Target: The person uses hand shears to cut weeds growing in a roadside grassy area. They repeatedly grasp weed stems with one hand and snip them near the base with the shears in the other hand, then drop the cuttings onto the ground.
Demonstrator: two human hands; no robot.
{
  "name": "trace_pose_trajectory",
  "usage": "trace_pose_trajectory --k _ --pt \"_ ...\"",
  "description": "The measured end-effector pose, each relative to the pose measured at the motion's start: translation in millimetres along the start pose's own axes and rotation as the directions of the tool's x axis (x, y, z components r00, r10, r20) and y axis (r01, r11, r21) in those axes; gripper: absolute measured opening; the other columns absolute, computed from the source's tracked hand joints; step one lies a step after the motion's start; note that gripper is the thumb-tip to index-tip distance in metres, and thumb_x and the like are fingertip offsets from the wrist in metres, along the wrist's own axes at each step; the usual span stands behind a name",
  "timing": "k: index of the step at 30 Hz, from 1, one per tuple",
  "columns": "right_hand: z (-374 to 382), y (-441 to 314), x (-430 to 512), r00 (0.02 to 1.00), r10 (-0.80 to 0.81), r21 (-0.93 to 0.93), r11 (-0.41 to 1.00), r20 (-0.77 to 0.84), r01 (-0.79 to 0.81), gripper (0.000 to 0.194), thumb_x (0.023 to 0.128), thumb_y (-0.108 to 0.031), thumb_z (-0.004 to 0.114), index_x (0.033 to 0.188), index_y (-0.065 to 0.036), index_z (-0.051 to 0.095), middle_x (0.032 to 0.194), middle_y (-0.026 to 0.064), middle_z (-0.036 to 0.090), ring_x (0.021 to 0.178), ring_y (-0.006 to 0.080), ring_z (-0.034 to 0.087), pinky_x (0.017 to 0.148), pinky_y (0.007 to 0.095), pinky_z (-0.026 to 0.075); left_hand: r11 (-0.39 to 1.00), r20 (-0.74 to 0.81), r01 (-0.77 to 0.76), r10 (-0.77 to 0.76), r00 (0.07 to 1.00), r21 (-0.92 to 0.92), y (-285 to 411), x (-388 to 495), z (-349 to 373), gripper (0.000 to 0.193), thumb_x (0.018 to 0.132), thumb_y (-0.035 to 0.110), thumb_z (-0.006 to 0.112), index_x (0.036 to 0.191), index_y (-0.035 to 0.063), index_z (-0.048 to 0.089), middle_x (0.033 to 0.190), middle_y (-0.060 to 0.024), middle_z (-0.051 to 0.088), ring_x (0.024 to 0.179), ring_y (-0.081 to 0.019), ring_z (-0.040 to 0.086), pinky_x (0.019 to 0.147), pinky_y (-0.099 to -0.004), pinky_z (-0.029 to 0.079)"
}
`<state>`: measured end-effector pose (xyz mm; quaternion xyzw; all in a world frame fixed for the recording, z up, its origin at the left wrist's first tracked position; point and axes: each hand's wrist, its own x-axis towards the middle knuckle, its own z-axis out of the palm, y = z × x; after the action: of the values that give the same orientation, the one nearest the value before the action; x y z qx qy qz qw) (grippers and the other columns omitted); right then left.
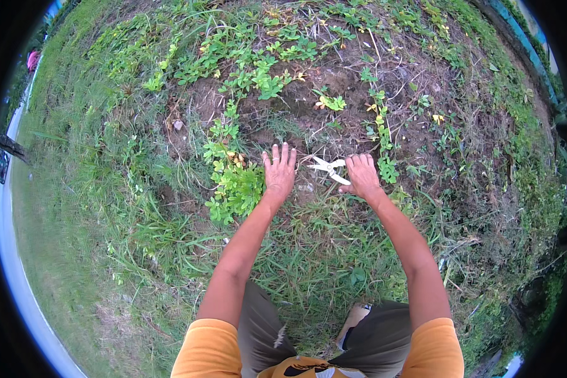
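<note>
Pruning shears with pale handles lie between my hands, their blades apart and pointing left. The fingers of my right hand are curled at the handle ends. Whether they close around a handle, I cannot tell. My left hand is spread palm down at the ground, its fingers apart and a ring on one of them. Just left of it grows a bushy clump of light green leaves. A leafy vine runs up the soil beyond my right hand.
Bare soil with creeping plants and dry stems lies ahead. Grass surrounds my legs. A small stone sits at the left. A paved road with a vehicle runs along the far left, and a low bluish wall stands at the upper right.
</note>
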<state>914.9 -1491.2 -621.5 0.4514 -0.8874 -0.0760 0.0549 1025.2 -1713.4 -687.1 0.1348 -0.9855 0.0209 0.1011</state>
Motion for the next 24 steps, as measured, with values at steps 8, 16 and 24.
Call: trace_pose_trajectory --k 8,16,24 --pt "40.7 -96.3 28.6 0.991 0.109 0.258 0.958 0.083 -0.127 0.088 0.055 -0.056 0.084 0.114 -0.001 0.049 0.111 0.0143 0.047 0.107 0.0309 0.045 0.093 0.044 0.04 0.94 0.045 0.012 0.003 0.999 -0.342 -68.6 -6.8 0.9 0.011 0.088 0.007 0.055 0.094 0.0035 0.062 0.096 -0.0175 0.063 0.09 -0.0364 0.063 0.074 -0.0454 0.052" --pt "52.8 -99.7 44.1 0.978 0.146 0.476 0.856 0.151 -0.201 0.068 0.062 -0.037 0.086 0.109 -0.001 0.053 0.112 0.0146 0.053 0.109 0.0324 0.052 0.089 0.0438 0.049 0.74 -0.101 -0.028 -0.053 0.993 -0.672 -80.5 -8.5 4.4 0.012 0.084 0.011 0.065 0.091 0.0013 0.066 0.085 -0.0223 0.063 0.082 -0.04 0.062 0.074 -0.0469 0.05" --pt "45.7 -75.2 11.5 0.984 0.125 0.331 0.93 0.125 -0.16 0.092 0.054 -0.047 0.088 0.122 0.0 0.047 0.111 0.0158 0.048 0.108 0.0334 0.045 0.097 0.0446 0.036 0.828 0.082 -0.055 0.121 0.989 -0.558 -97.9 -28.6 -17.4 0.017 0.082 0.011 0.069 0.095 0.0001 0.067 0.085 -0.0213 0.064 0.083 -0.0392 0.063 0.076 -0.044 0.051"
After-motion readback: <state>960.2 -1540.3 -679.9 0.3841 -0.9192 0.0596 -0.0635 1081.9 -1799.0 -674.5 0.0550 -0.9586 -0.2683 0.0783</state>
